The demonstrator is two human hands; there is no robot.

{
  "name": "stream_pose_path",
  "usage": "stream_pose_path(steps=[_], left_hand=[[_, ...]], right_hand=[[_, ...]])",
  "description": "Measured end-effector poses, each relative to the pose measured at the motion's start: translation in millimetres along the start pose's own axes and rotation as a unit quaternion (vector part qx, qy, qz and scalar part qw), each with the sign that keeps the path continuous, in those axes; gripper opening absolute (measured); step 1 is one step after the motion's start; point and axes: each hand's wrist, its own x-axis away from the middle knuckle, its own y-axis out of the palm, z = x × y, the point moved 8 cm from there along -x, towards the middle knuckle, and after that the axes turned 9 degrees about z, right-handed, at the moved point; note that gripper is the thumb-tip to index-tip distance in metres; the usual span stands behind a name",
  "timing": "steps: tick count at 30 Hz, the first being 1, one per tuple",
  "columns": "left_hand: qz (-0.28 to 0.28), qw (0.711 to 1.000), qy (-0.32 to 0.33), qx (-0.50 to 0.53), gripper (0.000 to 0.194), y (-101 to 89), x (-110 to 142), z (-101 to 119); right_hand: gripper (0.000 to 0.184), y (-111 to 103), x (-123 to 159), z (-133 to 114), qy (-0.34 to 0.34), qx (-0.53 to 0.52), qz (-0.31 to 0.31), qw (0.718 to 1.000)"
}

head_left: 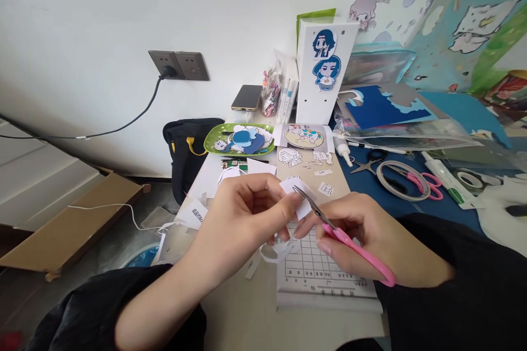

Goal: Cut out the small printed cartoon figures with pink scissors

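Note:
My left hand [255,208] pinches a small piece of white paper [303,209] with a black outline drawn on it. In my right hand [354,225] are pink-handled scissors [349,244], their metal blades pointing up and left and meeting the paper at the outline. Below both hands lies a booklet with a printed grid [321,290]. Paper cut-outs with line drawings [290,157] rest on the desk just beyond, beside a small cut piece [326,189]. A curled paper strip [274,255] shows under my left hand.
A green tray [212,142] holds blue and white cut-outs. Behind stand a white box [307,98] with character stickers and a phone [247,97]. To the right are a roll of tape [382,184], more scissors [370,162] and a glue tube [450,181]. A black bag [177,159] hangs at left.

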Motion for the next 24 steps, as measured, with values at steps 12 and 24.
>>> stream_pose_path(steps=[12,24], left_hand=[[0.002,1.000,0.001,0.001,0.021,-0.5,0.9,-1.0],[0.000,1.000,0.002,0.001,0.020,0.1,0.3,-1.4]], right_hand=[[0.032,-0.4,0.7,3.0,0.017,0.014,0.011,1.000],[0.032,-1.0,1.3,6.5,0.011,0.008,0.034,0.999]])
